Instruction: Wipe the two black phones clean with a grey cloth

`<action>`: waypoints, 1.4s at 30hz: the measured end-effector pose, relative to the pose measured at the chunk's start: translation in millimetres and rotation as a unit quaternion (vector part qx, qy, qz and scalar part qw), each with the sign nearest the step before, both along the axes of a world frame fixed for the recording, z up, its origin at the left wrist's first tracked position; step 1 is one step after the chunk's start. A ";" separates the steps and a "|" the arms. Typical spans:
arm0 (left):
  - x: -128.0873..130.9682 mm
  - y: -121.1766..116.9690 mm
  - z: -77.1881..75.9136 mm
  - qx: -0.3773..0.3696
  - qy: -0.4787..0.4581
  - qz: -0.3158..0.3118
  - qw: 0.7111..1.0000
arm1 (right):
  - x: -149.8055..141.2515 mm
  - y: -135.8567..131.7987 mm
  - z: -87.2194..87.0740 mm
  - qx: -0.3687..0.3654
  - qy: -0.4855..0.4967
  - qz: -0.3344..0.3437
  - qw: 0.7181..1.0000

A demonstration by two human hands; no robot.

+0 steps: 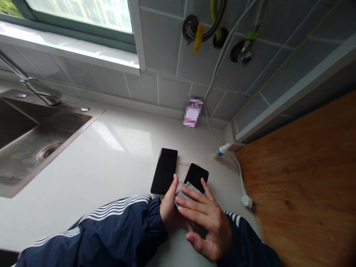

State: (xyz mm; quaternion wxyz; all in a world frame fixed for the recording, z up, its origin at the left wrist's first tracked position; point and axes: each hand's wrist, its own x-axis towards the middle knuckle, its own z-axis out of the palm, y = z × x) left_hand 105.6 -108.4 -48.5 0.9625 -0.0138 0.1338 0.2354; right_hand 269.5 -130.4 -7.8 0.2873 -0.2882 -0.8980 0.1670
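While half-open, right grip on cloth

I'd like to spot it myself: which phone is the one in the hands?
Find the steel sink on the white counter; to its right lie two black phones. Yours is the right one, half under a grey cloth, held between the left hand and right hand. Its neighbour has no cloth.

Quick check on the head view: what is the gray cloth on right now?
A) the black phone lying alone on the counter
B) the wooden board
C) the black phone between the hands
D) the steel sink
C. The gray cloth lies over the lower part of the black phone between the left hand and right hand; the other phone lies apart on the counter.
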 end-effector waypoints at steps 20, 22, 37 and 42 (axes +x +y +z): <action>5.5 3.8 16.3 -0.113 0.047 0.105 0.987 | -14.4 -1.0 -6.4 0.006 0.065 0.001 0.998; 5.2 4.3 18.3 -0.111 0.050 0.099 0.988 | -13.9 -0.3 -8.2 0.016 0.081 -0.006 0.997; 1.8 2.2 4.6 -0.039 0.062 0.008 0.997 | 5.9 7.3 0.3 -0.002 -0.020 0.029 0.999; 3.6 0.6 -6.9 0.025 0.005 -0.020 0.999 | 8.4 12.8 -5.0 0.015 -0.017 -0.018 1.000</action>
